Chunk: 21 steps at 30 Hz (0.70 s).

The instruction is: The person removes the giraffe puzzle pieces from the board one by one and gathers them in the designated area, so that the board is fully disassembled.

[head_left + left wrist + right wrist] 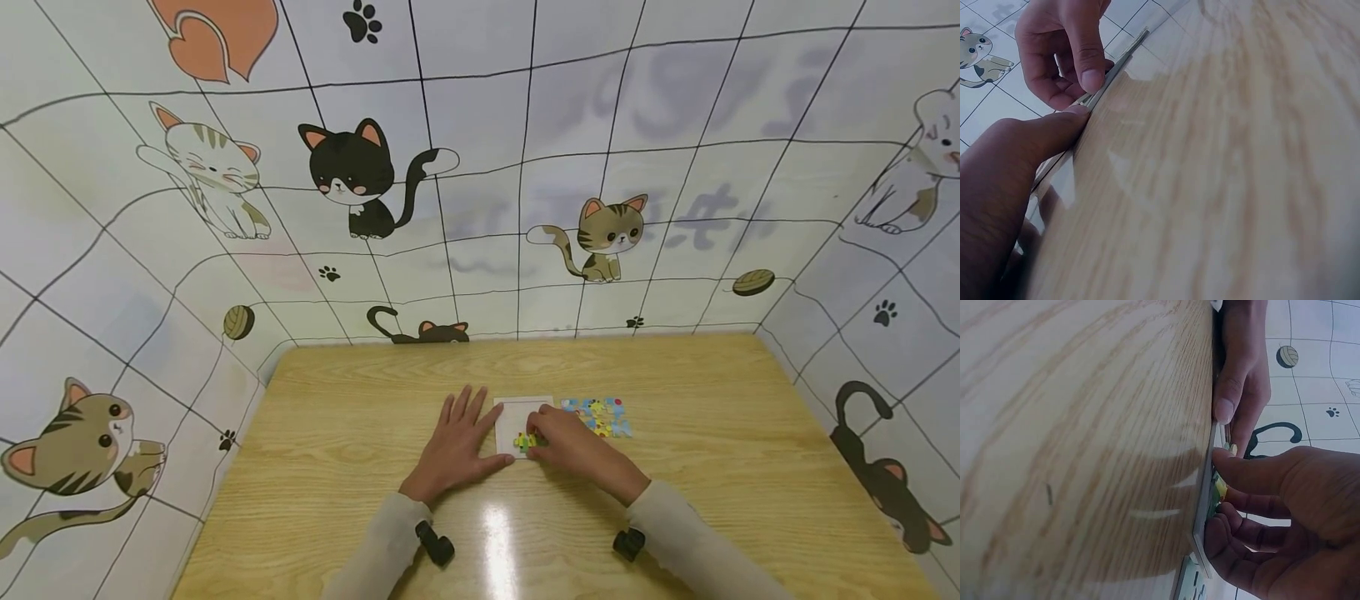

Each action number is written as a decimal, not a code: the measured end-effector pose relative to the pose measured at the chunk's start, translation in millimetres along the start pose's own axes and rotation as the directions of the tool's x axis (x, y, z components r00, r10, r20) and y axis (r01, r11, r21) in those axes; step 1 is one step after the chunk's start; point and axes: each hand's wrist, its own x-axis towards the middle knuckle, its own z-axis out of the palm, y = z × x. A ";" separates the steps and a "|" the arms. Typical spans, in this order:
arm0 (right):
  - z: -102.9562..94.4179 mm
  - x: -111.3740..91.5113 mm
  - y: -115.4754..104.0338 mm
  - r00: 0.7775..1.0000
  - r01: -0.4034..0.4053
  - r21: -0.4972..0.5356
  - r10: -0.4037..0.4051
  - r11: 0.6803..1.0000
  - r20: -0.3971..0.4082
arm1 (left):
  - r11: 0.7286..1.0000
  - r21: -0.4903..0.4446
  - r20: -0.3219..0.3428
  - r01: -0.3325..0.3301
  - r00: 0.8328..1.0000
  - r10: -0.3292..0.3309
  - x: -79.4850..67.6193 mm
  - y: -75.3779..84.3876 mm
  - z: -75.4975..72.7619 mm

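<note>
A shallow white puzzle tray (pixel 513 421) lies on the table between the two hands. In its lower part are joined green and yellow jigsaw pieces (pixel 522 442). My left hand (pixel 457 442) rests palm down at the tray's left side, fingers straight and spread, its thumb touching the near left corner. Over the tray's right part, my right hand (pixel 570 443) bends its fingers and pinches a yellow-green puzzle piece (pixel 1220 487) at the tray; the fingers hide much of that piece. The left thumb (pixel 1063 132) also shows against the tray edge in the left wrist view.
Several loose jigsaw pieces (pixel 596 407), blue, yellow and red, lie just right of the tray, partly behind the right hand. The wooden table (pixel 352 417) meets cat-patterned walls (pixel 480 200) at the back and both sides.
</note>
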 end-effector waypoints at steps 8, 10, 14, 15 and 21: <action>-2.9 -2.0 -2.6 0.999 0.046 0.001 -0.046 0.999 -0.002 | 1.000 -0.015 -0.014 -0.007 1.000 0.007 0.3 1.9 -2.7; -2.5 -2.3 -1.4 0.997 0.069 0.009 -0.069 0.998 -0.017 | 1.000 -0.020 -0.018 -0.011 1.000 0.011 0.3 2.0 -3.1; 6.4 -0.2 13.3 0.985 0.155 0.012 -0.153 0.988 -0.073 | 0.999 -0.032 -0.021 -0.012 1.000 0.012 -0.1 1.7 -2.4; 6.9 -0.2 15.2 0.985 0.159 0.016 -0.157 0.987 -0.078 | 0.999 -0.032 -0.020 -0.011 1.000 0.010 -0.2 1.4 -2.0; -3.7 -3.4 11.4 0.996 0.084 0.104 -0.083 0.991 -0.021 | 1.000 -0.023 -0.002 -0.002 1.000 0.002 -0.6 0.2 -1.1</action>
